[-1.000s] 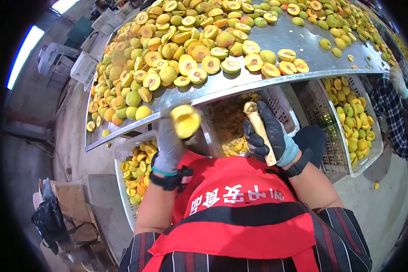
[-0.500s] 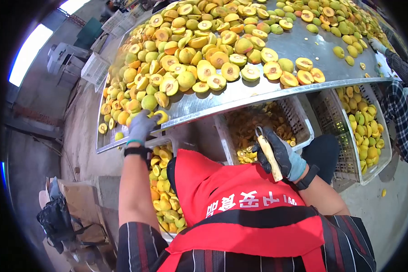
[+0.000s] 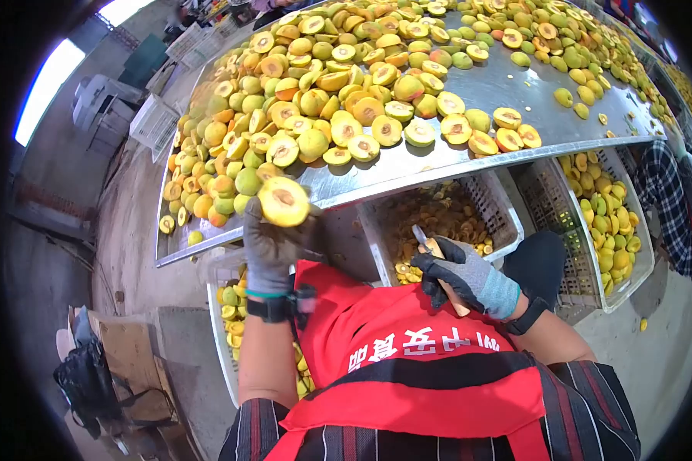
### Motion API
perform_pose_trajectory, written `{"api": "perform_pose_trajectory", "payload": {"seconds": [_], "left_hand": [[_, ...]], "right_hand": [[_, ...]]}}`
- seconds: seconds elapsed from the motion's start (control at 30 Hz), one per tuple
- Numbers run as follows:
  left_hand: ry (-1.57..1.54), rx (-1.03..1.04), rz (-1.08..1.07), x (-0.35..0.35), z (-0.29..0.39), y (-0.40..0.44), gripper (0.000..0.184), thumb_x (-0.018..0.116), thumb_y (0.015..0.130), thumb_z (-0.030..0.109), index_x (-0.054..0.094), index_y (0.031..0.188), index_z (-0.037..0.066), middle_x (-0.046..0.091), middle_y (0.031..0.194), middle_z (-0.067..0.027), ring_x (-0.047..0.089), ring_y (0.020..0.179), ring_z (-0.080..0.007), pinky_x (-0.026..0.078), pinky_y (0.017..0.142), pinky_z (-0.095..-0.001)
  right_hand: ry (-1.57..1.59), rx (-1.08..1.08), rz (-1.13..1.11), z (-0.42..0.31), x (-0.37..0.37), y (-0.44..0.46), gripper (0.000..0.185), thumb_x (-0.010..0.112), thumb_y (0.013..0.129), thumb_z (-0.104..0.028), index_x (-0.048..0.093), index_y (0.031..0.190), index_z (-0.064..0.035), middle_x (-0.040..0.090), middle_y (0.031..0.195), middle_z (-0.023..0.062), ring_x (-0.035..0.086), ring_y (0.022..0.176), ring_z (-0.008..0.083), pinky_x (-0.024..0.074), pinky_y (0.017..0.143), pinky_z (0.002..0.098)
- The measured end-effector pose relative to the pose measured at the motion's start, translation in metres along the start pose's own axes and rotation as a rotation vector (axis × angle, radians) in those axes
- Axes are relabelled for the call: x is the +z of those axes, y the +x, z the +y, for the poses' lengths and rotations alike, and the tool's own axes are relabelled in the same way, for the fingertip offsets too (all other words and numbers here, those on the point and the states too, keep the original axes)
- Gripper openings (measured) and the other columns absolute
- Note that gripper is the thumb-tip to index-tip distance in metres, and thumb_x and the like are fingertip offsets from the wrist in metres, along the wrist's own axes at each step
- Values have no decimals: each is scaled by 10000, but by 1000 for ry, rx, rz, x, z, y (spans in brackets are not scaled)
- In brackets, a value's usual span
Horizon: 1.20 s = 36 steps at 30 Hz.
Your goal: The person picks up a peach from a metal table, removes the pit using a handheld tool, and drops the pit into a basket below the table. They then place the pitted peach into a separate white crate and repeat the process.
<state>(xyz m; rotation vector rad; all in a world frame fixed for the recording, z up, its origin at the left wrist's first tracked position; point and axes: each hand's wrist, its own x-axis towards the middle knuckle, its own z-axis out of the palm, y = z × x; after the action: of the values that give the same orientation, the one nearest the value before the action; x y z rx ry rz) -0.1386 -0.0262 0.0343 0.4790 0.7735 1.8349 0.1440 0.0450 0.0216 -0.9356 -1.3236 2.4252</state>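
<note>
The left hand (image 3: 267,250), in a grey glove, is at the left of the centre, in front of the near edge of the metal table (image 3: 507,98). It is closed around a halved fruit (image 3: 284,201), whose cut face is turned up to the camera and shows yellow flesh with a brown pit in the middle. The right hand (image 3: 469,275), in a grey and black glove, is right of the centre, above the red apron (image 3: 407,338). Its fingers are bent around a tool (image 3: 435,247) with a wooden handle; the metal tip of it points to the upper left, and the tool is apart from the fruit. A big heap of fruit (image 3: 323,92), many pieces cut in half, covers the table in the upper middle of the frame. Under the table edge stands a middle crate (image 3: 494,209) with brown and yellow pieces inside. A right crate (image 3: 567,250) and a left crate (image 3: 221,346) contain yellow-green fruit. A black bag (image 3: 84,378) lies against cardboard (image 3: 134,353) at the lower left, and another person in checked clothes (image 3: 669,203) is at the right edge.
</note>
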Motion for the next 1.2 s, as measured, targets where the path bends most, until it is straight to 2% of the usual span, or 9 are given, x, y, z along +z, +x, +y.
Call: {"api": "perform_pose_trajectory", "payload": {"seconds": [0.17,0.2,0.3,0.47,0.77,0.87,0.97,1.03,1.2], "left_hand": [[-296,-302,-154,31,-39,-30,730,425,829,596,410,1233,-12,539,1093,-207,586,851,-307,519,669,-378],[-296,-324,-147,37,-44,-35,717,406,845,587,408,1235,-13,537,1107,-192,594,837,-271,524,641,-333],[-91,-298,-67,59,-48,-45,676,399,862,560,408,1239,-1,540,1106,-174,602,798,-234,520,570,-277],[169,-287,-95,57,-53,-62,506,457,900,400,397,1242,32,552,1052,-100,585,723,-115,468,462,-173],[248,-100,-45,65,-69,-66,474,425,904,427,431,1196,54,547,1036,-82,601,802,-145,528,508,-208],[365,54,-24,56,-81,-61,428,449,906,389,462,1158,43,549,1007,-75,578,792,-119,495,576,-198],[708,189,-7,56,-79,-64,403,416,915,352,498,1115,11,569,987,-76,549,903,-138,442,818,-281],[582,247,33,55,-68,-71,308,474,872,217,503,1089,1,571,929,-59,546,844,-114,451,767,-265],[732,211,99,53,-81,-70,221,568,795,57,529,1010,23,566,840,-35,533,776,-90,459,709,-244]], "right_hand": [[-485,-231,-72,-42,32,-8,258,570,862,-299,492,926,-62,545,655,37,547,534,91,435,466,233],[-674,-402,-40,-39,33,-5,351,532,858,-345,483,983,-21,581,740,216,595,658,351,451,598,419],[-884,-441,40,-38,37,-1,381,519,850,-383,482,985,-29,579,762,245,559,734,427,441,630,460],[-959,-459,87,-28,36,2,410,518,844,-391,479,973,-4,575,737,254,570,730,415,449,635,464],[-824,-315,79,-23,43,-3,364,529,848,-318,470,959,24,571,737,266,565,719,426,447,608,469],[-963,-480,224,-15,50,-5,290,549,831,-239,444,943,8,551,707,263,552,719,435,442,606,475],[-485,-134,81,-12,55,-2,224,551,849,-205,459,952,-29,539,605,83,553,487,197,426,426,313],[-253,-50,-44,-15,67,3,170,529,860,-187,475,945,-49,509,587,14,484,429,93,375,375,235],[-912,-233,-34,4,46,9,220,567,809,-159,481,931,2,580,725,168,581,657,342,470,558,379]]}}
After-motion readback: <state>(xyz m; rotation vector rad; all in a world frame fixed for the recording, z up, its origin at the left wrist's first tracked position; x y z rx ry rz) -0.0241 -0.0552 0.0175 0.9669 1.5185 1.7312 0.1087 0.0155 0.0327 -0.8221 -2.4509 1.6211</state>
